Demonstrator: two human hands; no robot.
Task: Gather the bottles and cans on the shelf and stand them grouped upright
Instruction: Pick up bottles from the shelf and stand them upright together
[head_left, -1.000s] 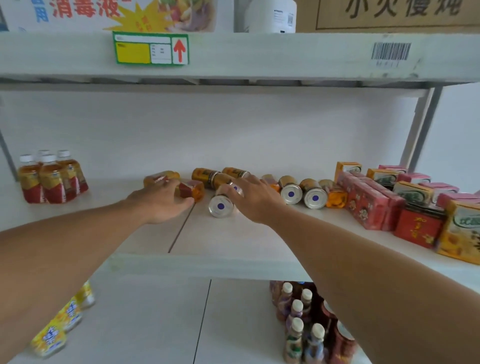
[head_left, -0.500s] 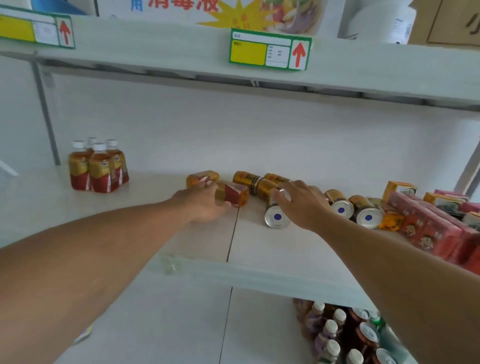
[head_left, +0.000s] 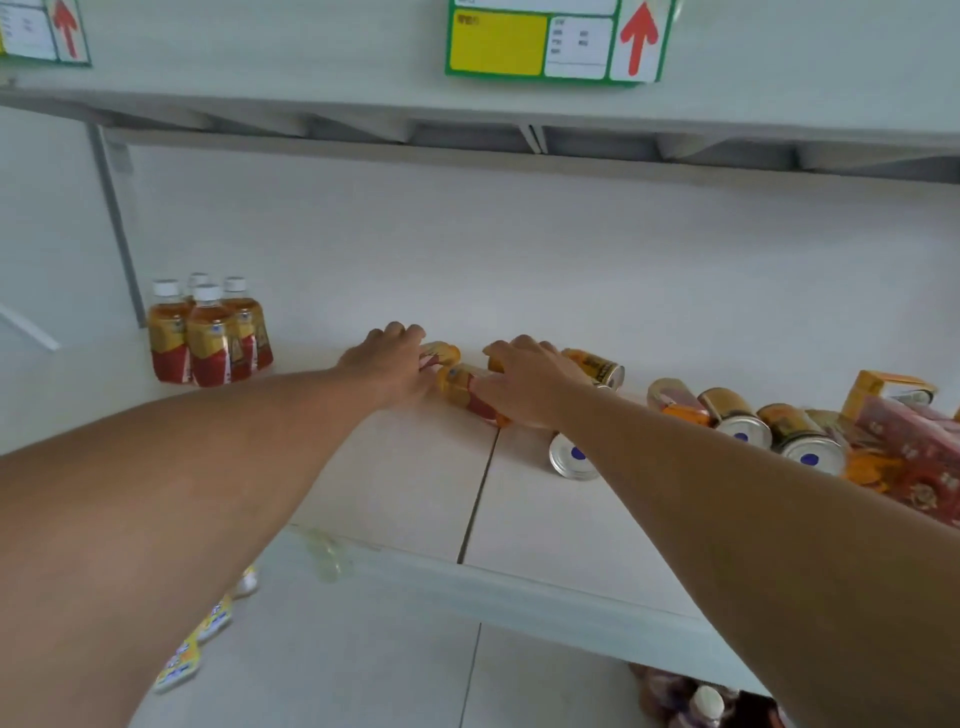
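Observation:
Several tea bottles (head_left: 208, 332) with white caps stand upright together at the shelf's (head_left: 405, 493) back left. Two more tea bottles lie on their sides mid-shelf. My left hand (head_left: 387, 361) curls over the farther lying bottle (head_left: 444, 352). My right hand (head_left: 527, 382) covers the nearer lying bottle (head_left: 465, 389), which has a red and orange label. Gold cans lie on their sides: one (head_left: 597, 366) just behind my right hand, one (head_left: 571, 454) under my right wrist, and two (head_left: 769, 426) further right.
Red and yellow drink cartons (head_left: 904, 431) crowd the shelf's right end. The upper shelf (head_left: 311, 104) with price tags hangs low overhead. Below the shelf's front edge are more bottles (head_left: 701, 701) at right and yellow packets (head_left: 197, 644) at left.
My right hand has left the can with the blue dot and moved left onto the nearer lying bottle. My left hand has shifted to the farther lying bottle. The view has closed in.

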